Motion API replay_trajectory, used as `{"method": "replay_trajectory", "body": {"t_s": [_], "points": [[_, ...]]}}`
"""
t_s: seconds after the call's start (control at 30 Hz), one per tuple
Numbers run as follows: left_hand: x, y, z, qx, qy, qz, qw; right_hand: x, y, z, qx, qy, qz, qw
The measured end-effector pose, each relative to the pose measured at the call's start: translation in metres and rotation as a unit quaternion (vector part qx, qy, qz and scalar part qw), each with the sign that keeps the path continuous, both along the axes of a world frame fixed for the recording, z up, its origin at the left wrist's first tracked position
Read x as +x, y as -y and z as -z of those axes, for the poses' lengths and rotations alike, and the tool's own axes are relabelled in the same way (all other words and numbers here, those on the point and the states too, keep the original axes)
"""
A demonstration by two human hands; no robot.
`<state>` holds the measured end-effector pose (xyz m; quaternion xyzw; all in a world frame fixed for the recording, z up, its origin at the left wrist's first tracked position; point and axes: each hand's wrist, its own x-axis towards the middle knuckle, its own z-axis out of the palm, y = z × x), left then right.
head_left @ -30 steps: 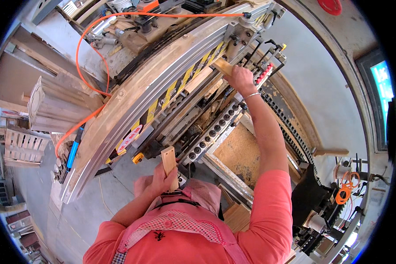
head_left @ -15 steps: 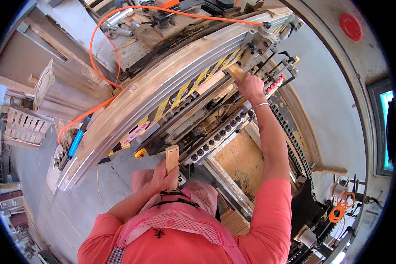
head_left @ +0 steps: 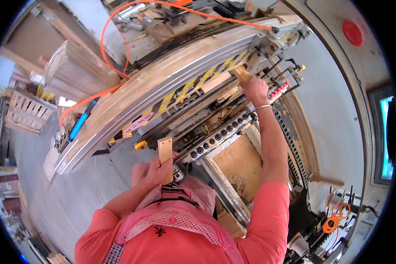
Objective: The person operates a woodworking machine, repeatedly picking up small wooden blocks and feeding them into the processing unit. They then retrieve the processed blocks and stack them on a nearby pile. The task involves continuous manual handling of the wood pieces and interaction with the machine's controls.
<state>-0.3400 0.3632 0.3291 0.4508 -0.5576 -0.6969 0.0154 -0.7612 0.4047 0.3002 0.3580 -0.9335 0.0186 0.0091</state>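
My left hand [head_left: 156,171] is closed round a short flat strip of pale wood [head_left: 165,152], held nearly upright close to my apron. Two small dark holes show near the strip's top end. With the arm stretched forward, my right hand [head_left: 256,90] grips a second wooden piece [head_left: 241,74] over the machine bed. That piece's far end lies by the yellow-and-black striped edge [head_left: 198,83]. Another pale wooden piece [head_left: 218,82] lies along the bed beside it. My right fingers are partly hidden behind the hand.
A long curved wooden beam with metal rails [head_left: 141,83] crosses ahead. An orange hose [head_left: 102,39] loops over it. A row of black round knobs [head_left: 212,141] runs alongside a framed board [head_left: 240,163]. A red button [head_left: 353,33] and a screen [head_left: 386,136] are at right.
The view has shifted slightly. My left hand with its wooden strip has moved a little left, and the strip stands a bit higher. My right hand keeps its grip at the machine.
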Motion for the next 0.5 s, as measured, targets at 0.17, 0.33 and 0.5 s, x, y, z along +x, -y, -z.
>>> {"method": "replay_trajectory", "body": {"t_s": [0.17, 0.33, 0.5], "points": [[0.029, 0.012, 0.014, 0.059, -0.153, -0.141, 0.976, 0.006, 0.001, -0.012, 0.018, 0.0, -0.015, 1.0], [0.068, 0.028, 0.016, 0.14, -0.186, -0.257, 0.938, 0.011, -0.002, -0.013, 0.024, -0.037, 0.0, 0.999], [0.12, 0.038, 0.053, 0.132, -0.177, -0.33, 0.918, 0.01, 0.001, -0.006, 0.032, -0.065, -0.022, 0.997]]}}
